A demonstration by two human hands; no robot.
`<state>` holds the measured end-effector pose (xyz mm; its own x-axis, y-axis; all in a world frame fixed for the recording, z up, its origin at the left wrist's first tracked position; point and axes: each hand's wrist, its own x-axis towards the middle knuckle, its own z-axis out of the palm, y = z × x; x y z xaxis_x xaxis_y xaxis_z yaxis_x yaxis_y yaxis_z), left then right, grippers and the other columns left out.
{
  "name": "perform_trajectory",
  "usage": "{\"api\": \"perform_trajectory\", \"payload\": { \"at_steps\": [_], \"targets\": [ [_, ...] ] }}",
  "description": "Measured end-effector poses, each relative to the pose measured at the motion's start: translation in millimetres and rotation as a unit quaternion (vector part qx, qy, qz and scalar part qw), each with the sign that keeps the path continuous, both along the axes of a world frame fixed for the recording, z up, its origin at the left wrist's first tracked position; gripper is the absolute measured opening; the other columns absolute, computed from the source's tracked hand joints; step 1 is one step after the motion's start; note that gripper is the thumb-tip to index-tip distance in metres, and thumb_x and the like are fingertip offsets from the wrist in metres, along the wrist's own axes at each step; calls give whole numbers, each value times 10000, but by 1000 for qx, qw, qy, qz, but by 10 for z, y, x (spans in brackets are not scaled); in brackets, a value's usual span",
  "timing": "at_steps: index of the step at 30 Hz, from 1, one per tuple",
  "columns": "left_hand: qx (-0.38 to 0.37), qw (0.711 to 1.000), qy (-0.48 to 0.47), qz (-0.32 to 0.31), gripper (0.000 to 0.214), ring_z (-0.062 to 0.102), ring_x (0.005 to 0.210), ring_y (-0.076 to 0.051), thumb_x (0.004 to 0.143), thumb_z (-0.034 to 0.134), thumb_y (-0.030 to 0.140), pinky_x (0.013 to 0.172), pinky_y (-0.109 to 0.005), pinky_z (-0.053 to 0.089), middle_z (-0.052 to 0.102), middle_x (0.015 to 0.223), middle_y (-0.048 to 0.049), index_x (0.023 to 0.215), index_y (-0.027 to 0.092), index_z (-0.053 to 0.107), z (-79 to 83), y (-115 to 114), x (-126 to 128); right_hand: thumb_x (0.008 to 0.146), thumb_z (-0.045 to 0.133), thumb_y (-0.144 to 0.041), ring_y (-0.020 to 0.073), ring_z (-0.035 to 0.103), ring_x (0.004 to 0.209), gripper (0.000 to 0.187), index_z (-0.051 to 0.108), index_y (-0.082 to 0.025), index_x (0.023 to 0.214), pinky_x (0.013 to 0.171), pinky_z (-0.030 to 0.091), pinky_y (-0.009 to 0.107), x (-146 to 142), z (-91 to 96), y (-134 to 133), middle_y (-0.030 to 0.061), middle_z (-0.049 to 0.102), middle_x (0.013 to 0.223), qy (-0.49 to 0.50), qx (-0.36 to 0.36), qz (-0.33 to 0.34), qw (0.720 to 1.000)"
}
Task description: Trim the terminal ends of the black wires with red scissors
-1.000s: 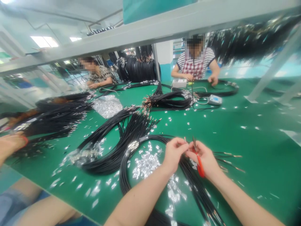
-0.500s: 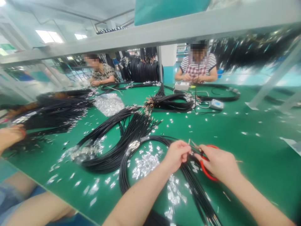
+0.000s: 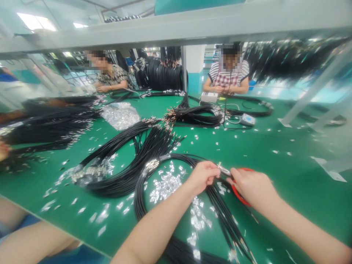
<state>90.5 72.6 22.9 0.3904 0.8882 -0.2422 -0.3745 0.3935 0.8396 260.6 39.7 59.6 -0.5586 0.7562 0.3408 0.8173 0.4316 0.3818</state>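
My left hand (image 3: 204,176) is closed in a pinch on the end of a thin black cable, whose pale tip shows just past the fingertips. My right hand (image 3: 253,187) grips scissors with red handles (image 3: 239,195). The scissor blades (image 3: 224,170) point left and lie close together at the cable end, by my left fingertips. Below both hands, a bundle of black cables (image 3: 224,209) runs toward the front edge, with copper-coloured ends. A coiled part of the bundle (image 3: 139,200) curves round on the left. Silvery scraps (image 3: 166,187) lie inside this loop.
More black cable bundles (image 3: 132,167) lie to the left and farther back. A clear bag of silvery pieces (image 3: 121,115) sits behind them. Two co-workers sit across the green table (image 3: 288,161); another person's hand (image 3: 4,150) shows at far left. A shelf beam (image 3: 154,33) crosses overhead.
The scissor blades, spread apart before, have come together at the cable end. My right hand has closed further round the handles. The whole view has shifted slightly.
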Motion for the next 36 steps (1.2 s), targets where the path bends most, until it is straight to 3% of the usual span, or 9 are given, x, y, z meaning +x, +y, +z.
{"api": "perform_trajectory", "payload": {
  "at_steps": [10, 16, 21, 27, 36],
  "targets": [
    [12, 999, 6, -48, 250, 276, 321, -3, 530, 704, 243, 362, -193, 113, 519, 462, 37, 602, 137, 489, 39, 5, -33, 874, 415, -254, 132, 504, 409, 238, 497, -176, 665, 442, 99, 258, -44, 48, -118, 26, 579, 518, -22, -60, -55, 996],
    [33, 998, 52, -13, 233, 253, 316, -5, 536, 678, 261, 362, -200, 126, 509, 455, 46, 593, 149, 482, 19, -24, 8, 855, 425, -199, 175, 552, 429, 192, 517, -173, 689, 434, 89, 265, -105, 72, -182, 49, 592, 529, -58, -61, -88, 993],
    [70, 987, 142, 14, 170, 286, 354, -24, 553, 633, 228, 384, -193, 151, 490, 456, 53, 593, 156, 484, 22, -62, 50, 873, 417, -232, 168, 544, 421, 216, 517, -176, 688, 443, 93, 259, -26, 62, -180, 33, 587, 507, -57, -62, -65, 994],
    [178, 956, 231, 38, 135, 373, 462, -59, 594, 612, 185, 477, -198, 273, 434, 479, 66, 575, 160, 481, -3, -70, 41, 860, 459, -366, 128, 471, 403, 306, 499, -176, 623, 476, 152, 258, 48, 159, -172, 7, 535, 469, -31, 12, 1, 999],
    [163, 957, 237, 46, 160, 343, 463, -65, 590, 623, 192, 478, -203, 263, 407, 472, 72, 566, 169, 466, -13, -58, 51, 856, 423, -255, 130, 466, 425, 255, 529, -160, 644, 518, 189, 271, -8, 179, -191, 25, 543, 493, -45, 43, -4, 998]
  ]
}}
